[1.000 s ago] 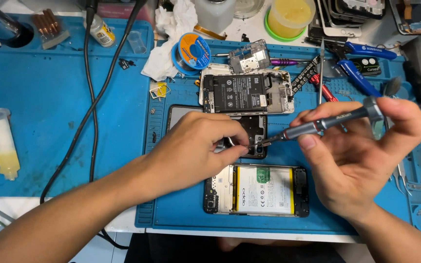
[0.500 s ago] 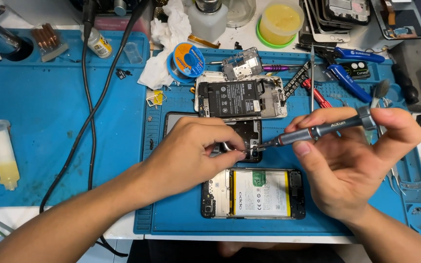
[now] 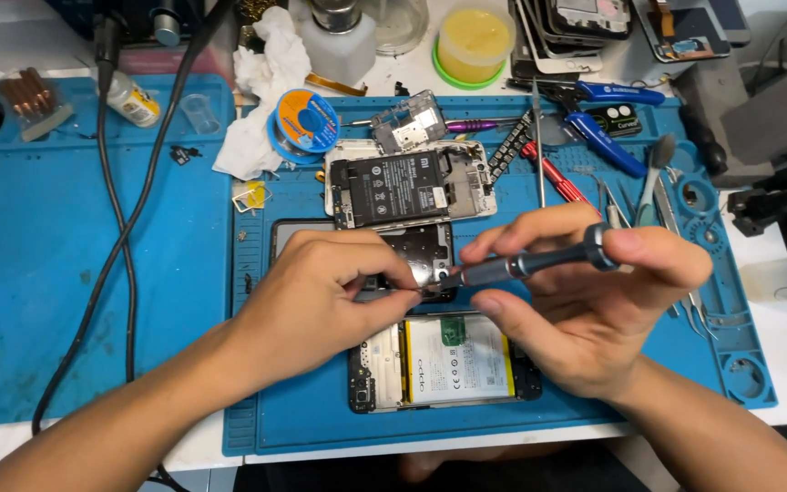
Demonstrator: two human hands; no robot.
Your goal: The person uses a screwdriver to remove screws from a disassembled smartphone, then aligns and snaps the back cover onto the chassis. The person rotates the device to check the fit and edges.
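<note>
Our right hand (image 3: 594,310) holds a slim precision screwdriver (image 3: 526,264), fingers closed round its barrel, forefinger on the cap; it looks light, stiff and smooth, best gripped at the knurled middle. Its long axis runs nearly level, tip pointing left and slightly down onto the opened phone (image 3: 416,251) at the middle of the blue mat (image 3: 321,419) on the tabletop. Our left hand (image 3: 321,305) pinches at the tip, fingers nearly shut; whether they hold a screw we cannot tell; the board looks fragile.
</note>
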